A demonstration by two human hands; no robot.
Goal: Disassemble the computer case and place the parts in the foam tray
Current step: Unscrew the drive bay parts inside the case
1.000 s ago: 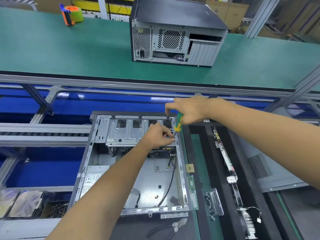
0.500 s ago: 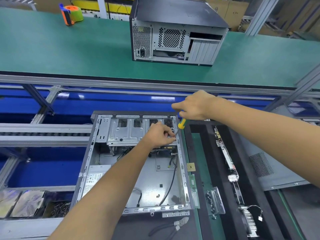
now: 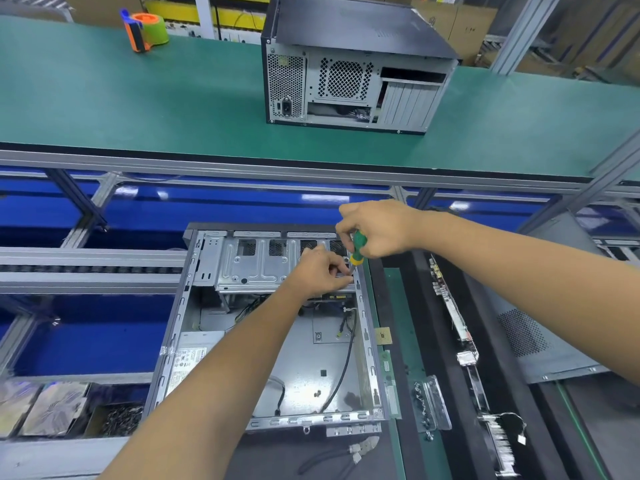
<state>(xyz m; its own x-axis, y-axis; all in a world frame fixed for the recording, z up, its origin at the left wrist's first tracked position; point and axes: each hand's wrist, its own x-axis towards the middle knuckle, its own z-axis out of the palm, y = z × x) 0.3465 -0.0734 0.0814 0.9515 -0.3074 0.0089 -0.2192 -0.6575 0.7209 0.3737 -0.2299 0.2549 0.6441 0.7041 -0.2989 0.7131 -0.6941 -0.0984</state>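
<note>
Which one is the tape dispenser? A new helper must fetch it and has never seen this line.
Look at the long green conveyor belt beyond the open computer case. At its far left edge stands the tape dispenser: an orange frame holding a green roll, the only brightly coloured thing on the belt, left of the closed grey case.

computer case (image 3: 266, 341) — bare shiny metal | conveyor belt (image 3: 138, 98) — matt green

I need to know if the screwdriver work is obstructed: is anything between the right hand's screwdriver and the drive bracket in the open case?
Only the left hand, whose fingers sit on the drive bracket right at the screwdriver tip, hiding the contact point. Otherwise nothing visible blocks the right hand.
</note>
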